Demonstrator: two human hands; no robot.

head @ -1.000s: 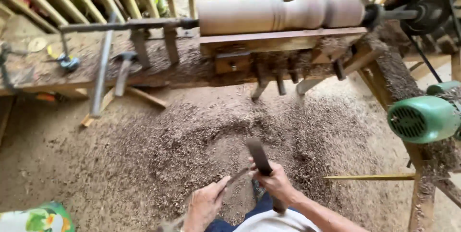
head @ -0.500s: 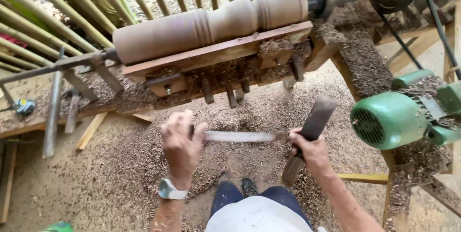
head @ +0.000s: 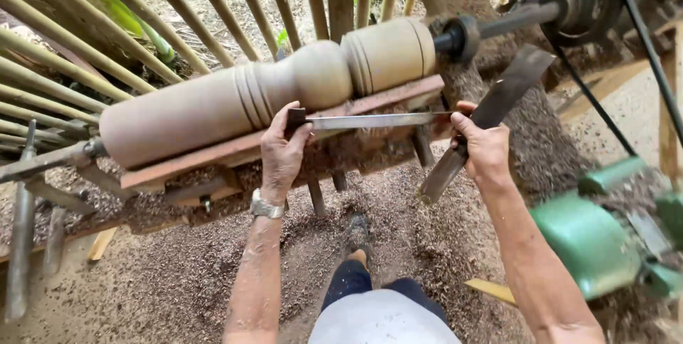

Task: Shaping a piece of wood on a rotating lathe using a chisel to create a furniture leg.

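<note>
Both hands closed: left (head: 283,150) gripping chisel (head: 370,121), right (head: 485,146) gripping blade (head: 498,102). Best kept flat on rest (head: 235,150), near blank (head: 263,95).

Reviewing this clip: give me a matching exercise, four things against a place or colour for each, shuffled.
1. turned wooden workpiece
2. wristwatch
3. motor housing
4. flat metal blade

a. green, lower right
b. on the left wrist
c. mounted on the lathe spindle
d. held between left hand and right hand

Pairs: 1-c, 2-b, 3-a, 4-d
</note>
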